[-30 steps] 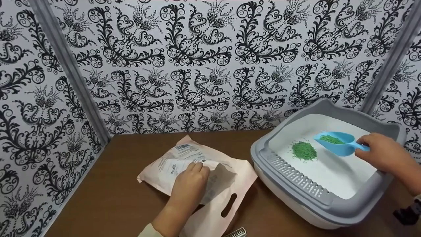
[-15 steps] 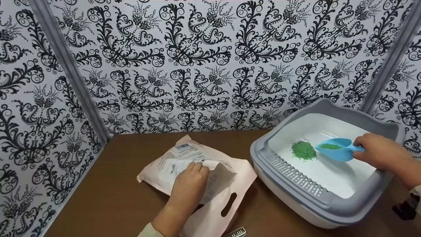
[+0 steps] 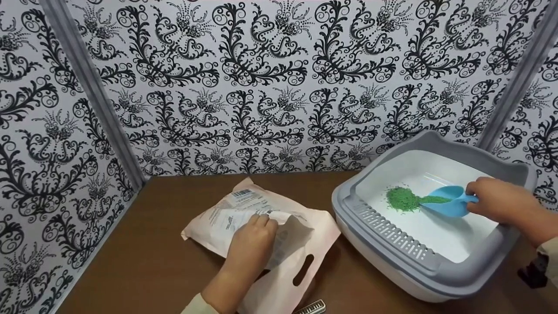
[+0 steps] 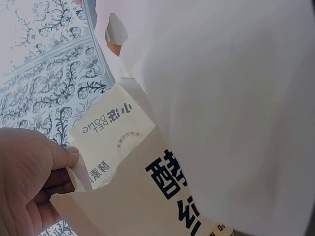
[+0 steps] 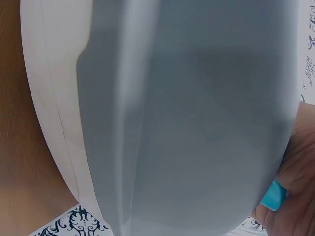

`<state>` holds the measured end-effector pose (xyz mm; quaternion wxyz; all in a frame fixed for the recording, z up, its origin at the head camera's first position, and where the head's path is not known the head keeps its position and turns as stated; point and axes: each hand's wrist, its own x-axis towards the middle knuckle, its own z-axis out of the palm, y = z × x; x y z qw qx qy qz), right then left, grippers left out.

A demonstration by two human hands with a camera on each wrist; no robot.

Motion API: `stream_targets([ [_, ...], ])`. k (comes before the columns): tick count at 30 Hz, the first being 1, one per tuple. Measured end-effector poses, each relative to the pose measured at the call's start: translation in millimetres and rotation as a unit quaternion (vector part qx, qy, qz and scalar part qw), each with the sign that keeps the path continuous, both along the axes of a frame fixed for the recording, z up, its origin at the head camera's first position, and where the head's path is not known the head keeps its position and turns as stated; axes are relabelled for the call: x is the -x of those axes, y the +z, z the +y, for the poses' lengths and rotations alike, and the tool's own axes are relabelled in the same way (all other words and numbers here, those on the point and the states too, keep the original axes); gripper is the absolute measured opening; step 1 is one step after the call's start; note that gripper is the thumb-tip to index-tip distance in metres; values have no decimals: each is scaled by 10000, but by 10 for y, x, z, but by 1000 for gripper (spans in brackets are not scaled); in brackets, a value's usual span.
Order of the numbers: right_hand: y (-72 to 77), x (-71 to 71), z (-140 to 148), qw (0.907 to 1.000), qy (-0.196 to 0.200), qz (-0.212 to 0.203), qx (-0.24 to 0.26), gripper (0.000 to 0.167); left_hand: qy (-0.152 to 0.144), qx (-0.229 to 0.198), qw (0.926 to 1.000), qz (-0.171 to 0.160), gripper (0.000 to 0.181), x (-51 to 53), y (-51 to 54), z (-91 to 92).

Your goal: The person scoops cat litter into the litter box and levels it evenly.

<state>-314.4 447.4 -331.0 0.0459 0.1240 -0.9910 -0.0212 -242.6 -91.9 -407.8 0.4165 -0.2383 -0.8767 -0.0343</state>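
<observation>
In the head view my right hand grips the handle of a blue scoop inside a grey-and-white litter box. The scoop is tilted, its tip down beside a pile of green granules, and granules run from its lip to the pile. My left hand pinches the edge of the torn opening of a pale pink printed bag lying on the table. The left wrist view shows thumb and fingers on the edge of the bag's opening. In the right wrist view the box wall hides most of the scoop.
The brown table runs up to walls covered in black-and-white patterned paper. A small metal-looking object lies at the front edge beside the bag. The box's raised grey rim surrounds the scoop.
My right hand has lowered the scoop and tipped it toward the pile. Green granules have slid from the scoop's middle to its lip. My left hand and the bag stay put.
</observation>
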Motion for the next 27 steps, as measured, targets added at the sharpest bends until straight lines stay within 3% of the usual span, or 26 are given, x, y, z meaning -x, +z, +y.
stream_targets([
  [8,-8,14,24,9998,-117,-44,-137,27,61,125,9999,-87,17,3,1,4],
  [27,109,-26,19,9993,147,84,-325,18,16,82,9999,104,19,27,-39,4],
])
